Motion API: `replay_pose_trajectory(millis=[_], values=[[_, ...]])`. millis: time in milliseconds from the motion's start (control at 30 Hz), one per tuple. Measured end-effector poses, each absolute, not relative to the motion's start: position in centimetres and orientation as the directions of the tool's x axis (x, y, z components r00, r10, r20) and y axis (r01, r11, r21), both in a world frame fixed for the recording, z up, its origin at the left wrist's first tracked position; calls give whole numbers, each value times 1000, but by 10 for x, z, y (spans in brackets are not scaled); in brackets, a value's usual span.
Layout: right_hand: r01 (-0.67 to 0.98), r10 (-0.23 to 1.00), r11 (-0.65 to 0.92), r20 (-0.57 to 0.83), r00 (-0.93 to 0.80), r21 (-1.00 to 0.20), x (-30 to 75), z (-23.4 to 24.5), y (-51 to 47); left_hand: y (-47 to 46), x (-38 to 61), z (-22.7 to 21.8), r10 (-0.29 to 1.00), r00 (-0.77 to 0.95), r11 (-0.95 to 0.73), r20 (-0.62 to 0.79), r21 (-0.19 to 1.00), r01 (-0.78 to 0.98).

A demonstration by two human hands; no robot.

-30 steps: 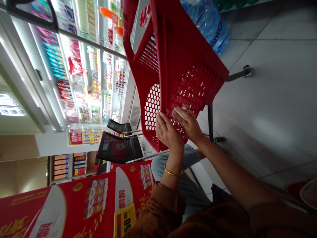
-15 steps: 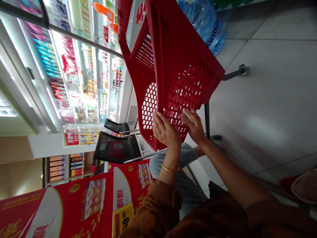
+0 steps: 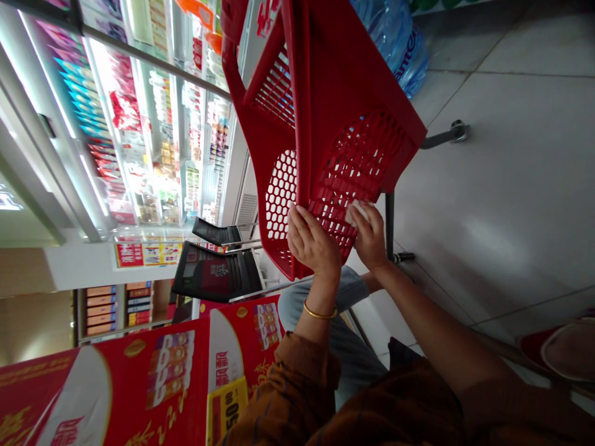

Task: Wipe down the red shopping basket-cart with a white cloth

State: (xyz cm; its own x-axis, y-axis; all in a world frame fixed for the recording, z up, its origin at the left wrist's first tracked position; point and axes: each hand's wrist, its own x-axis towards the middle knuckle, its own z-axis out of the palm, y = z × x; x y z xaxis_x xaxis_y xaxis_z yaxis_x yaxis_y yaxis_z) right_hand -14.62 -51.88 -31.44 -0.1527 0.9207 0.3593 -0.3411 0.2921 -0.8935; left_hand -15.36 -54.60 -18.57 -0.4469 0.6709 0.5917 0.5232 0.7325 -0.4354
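The view is turned on its side. A red plastic shopping cart basket [image 3: 353,80] with honeycomb holes in its walls fills the upper middle. My left hand [image 3: 312,241], with a gold bangle at the wrist, is closed over the basket's rim, its fingers curled against the edge. Beside it my right hand [image 3: 370,232] is closed on a small pale cloth [image 3: 356,214], pressed to the perforated wall. Most of that cloth is hidden by the fingers, so whether it is a wipe or a rag I cannot tell.
Large blue water bottles [image 3: 395,43] stand behind the basket. Red cartons [image 3: 176,347] with a yellow price tag [image 3: 227,406] are at lower left, near black mesh chairs [image 3: 216,272]. Lit cooler shelves [image 3: 139,124] fill the upper left. Grey floor tiles [image 3: 502,204] lie right.
My right hand has shifted slightly along the perforated wall with the pale cloth, its fingers now more curled. My left hand keeps its place on the rim. The whole view has moved a little.
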Motion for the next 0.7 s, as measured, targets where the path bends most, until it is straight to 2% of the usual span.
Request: replay_pose_trajectory(millis=[133, 233, 400, 700], values=[[-377, 880, 345, 436, -189, -859, -148, -279, -513, -547, -155, -186, 671, -428, 731, 606, -442, 520], [-390, 857, 362, 467, -220, -847, -153, -270, -516, -547, -156, -185, 658, -452, 742, 603, -413, 529], [-369, 861, 395, 479, -172, -841, -160, -287, -522, -547, -155, -184, 659, -453, 739, 601, -403, 540], [-246, 914, 322, 368, -173, -914, -158, -327, -530, -547, -153, -184, 659, -442, 736, 608, -403, 543]])
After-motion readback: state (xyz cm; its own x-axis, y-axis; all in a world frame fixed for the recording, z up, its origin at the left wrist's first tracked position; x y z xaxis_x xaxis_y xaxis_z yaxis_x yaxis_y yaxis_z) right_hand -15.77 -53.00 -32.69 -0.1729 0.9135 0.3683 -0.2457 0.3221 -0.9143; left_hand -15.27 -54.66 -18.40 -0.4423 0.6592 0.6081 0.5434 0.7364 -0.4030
